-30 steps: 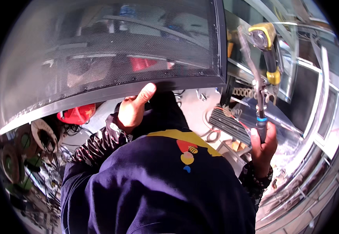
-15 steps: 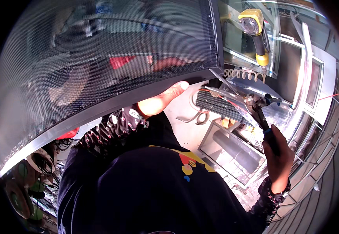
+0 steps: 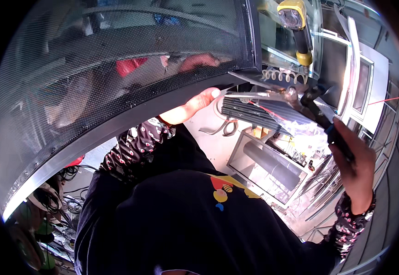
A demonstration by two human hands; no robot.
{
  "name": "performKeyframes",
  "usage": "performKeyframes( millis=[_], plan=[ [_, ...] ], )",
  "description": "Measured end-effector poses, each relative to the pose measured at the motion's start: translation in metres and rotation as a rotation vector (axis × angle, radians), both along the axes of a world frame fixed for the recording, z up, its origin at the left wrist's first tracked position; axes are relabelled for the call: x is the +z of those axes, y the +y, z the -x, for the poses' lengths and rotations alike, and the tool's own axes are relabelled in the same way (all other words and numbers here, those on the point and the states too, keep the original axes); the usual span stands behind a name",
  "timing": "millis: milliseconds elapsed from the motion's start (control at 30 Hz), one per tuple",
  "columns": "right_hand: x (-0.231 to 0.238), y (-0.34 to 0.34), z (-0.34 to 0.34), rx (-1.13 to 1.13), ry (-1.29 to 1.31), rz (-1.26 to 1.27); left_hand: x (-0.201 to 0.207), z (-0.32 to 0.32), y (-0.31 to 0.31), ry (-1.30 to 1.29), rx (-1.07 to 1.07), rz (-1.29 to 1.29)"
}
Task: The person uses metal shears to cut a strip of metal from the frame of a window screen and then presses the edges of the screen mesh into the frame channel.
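Note:
A large framed mesh screen (image 3: 130, 59) with a dark border fills the upper left. My left hand (image 3: 185, 109) grips its near border close to the right corner. The thumb lies along the border; the fingers are hidden below the edge, and a blurred finger-like shape shows through the mesh. In my right hand (image 3: 353, 167) I hold long-bladed shears (image 3: 296, 97) by their dark handles. Their blades are parted and point left, the tips beside the screen's corner and just past my left thumb. Whether the blades touch the border I cannot tell.
A yellow and black power drill (image 3: 296, 27) hangs above a coiled hose (image 3: 284, 75) at the upper right. Dark strips (image 3: 250, 112) and a small framed panel (image 3: 268, 167) lie below. White window frames (image 3: 369, 87) stand at right; cables (image 3: 73, 197) tangle at lower left.
The shears have turned, and their tips have come up and left to the screen's corner beside my left thumb. My right hand has shifted right and slightly up. My left hand keeps its grip.

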State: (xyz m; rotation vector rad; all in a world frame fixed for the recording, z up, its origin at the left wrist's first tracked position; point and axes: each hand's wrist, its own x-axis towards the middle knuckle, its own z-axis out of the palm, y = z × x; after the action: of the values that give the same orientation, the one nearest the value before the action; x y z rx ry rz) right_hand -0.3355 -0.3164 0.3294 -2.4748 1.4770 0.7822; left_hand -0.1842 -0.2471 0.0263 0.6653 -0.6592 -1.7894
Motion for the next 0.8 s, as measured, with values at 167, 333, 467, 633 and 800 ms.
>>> performKeyframes(
  millis=[167, 333, 467, 633, 800],
  plan=[
    [0.005, -0.017, -0.02, 0.084, 0.006, -0.044, -0.005, 0.004, 0.0, -0.026, 0.028, 0.122],
    [0.014, -0.03, -0.034, 0.176, 0.136, -0.111, 0.001, 0.001, 0.003, -0.107, 0.003, 0.033],
    [0.021, -0.043, -0.053, 0.226, 0.301, -0.174, 0.003, 0.002, 0.004, -0.098, 0.034, 0.029],
    [0.02, -0.072, -0.063, 0.551, 0.067, -0.228, 0.006, 0.0, -0.001, -0.042, 0.036, 0.118],
    [0.013, -0.042, -0.022, 0.103, 0.026, -0.195, 0.011, -0.006, -0.002, -0.105, -0.038, -0.011]
  ],
)
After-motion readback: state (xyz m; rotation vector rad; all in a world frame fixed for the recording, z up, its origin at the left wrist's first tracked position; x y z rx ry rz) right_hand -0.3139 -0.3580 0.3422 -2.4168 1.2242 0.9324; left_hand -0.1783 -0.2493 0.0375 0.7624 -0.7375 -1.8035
